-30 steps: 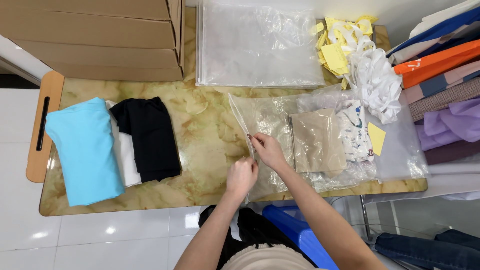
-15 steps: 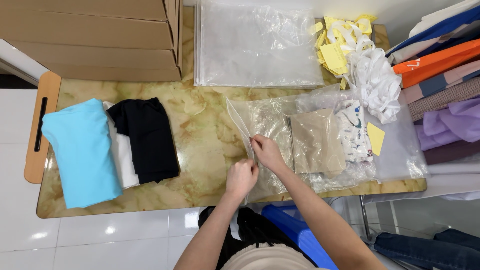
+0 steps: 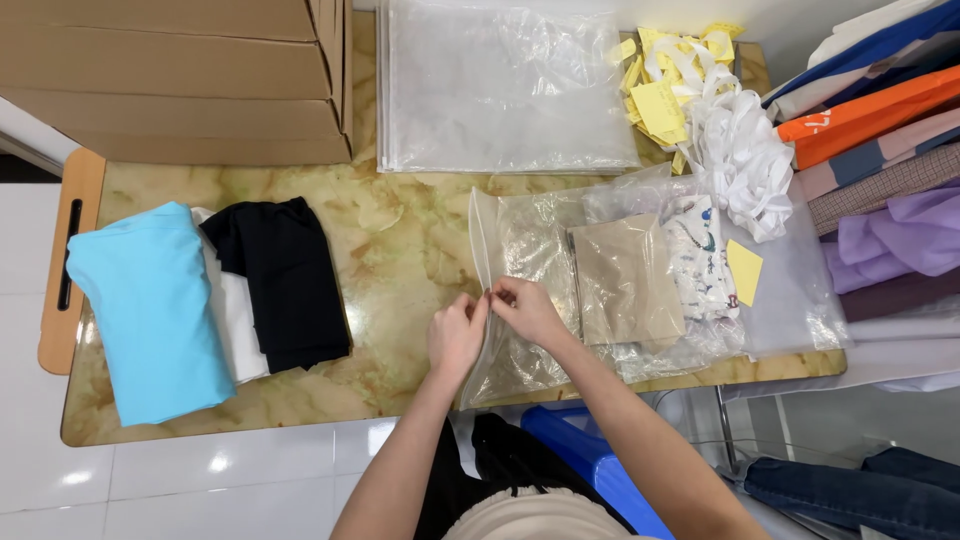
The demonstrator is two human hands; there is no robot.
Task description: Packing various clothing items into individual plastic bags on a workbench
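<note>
Clear plastic forms the zip bag (image 3: pixel 530 290) that lies on the marbled surface (image 3: pixel 400 240), with its opening edge turned toward the folded clothes. A folded beige garment (image 3: pixel 625 280) sits inside it, toward the closed end.

Step in hand, as judged from the grip: sealing the bag's opening strip. To do it well:
1. Keep the two sides of the strip aligned before pressing.
2. Pinch firmly and travel along the strip in one direction, so that no gap is left.
3. Hold the film taut with the other hand, so that the strip does not buckle.
4. Press out trapped air toward the opening before the last section closes.

Hands:
- Left hand (image 3: pixel 455 335): fingers curled and closed on the near part of the opening strip, thumb side against the film.
- Right hand (image 3: pixel 525 308): fingertips pinched together on the same strip, just beside the left hand; the two hands almost touch.

Farther out, a light blue folded garment (image 3: pixel 150 310), a white one (image 3: pixel 235 330) and a black one (image 3: pixel 285 280) lie side by side at the left. A second bagged printed garment (image 3: pixel 700 260) lies just beyond the bag. A stack of empty clear bags (image 3: pixel 500 85), yellow tags (image 3: pixel 665 85) and cardboard boxes (image 3: pixel 180 80) occupy the far edge.
</note>
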